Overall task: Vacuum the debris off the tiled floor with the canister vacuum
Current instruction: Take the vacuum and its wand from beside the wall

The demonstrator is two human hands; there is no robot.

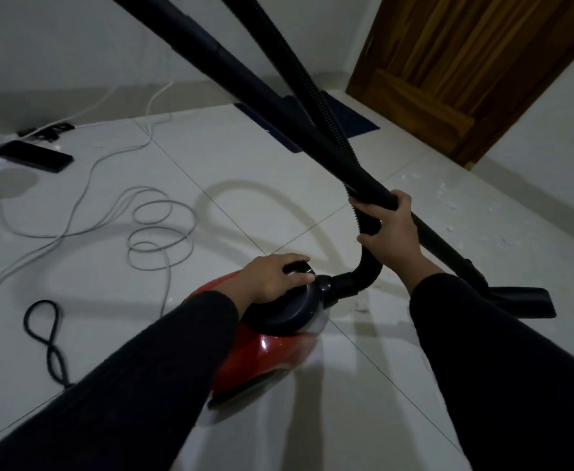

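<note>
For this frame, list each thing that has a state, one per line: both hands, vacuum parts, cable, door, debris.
Left hand: gripping the black round cap.
Black round cap: on the red canister vacuum, which sits on the tiles.
Right hand: gripping the black ribbed hose.
Black floor nozzle: resting on the tiles.
Grey power cable: loosely coiled on the floor.
Brown wooden door: closed.
White debris: still scattered by the wall.

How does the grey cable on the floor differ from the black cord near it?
The grey cable is pale, long and thin, and lies in several round coils. The black cord is dark, thicker and much shorter, and is twisted into a figure of eight. The grey cable runs on toward the wall; the black cord stays in one spot beside the left sleeve. Both lie loose on the tiled floor, and neither hand touches them.
</note>
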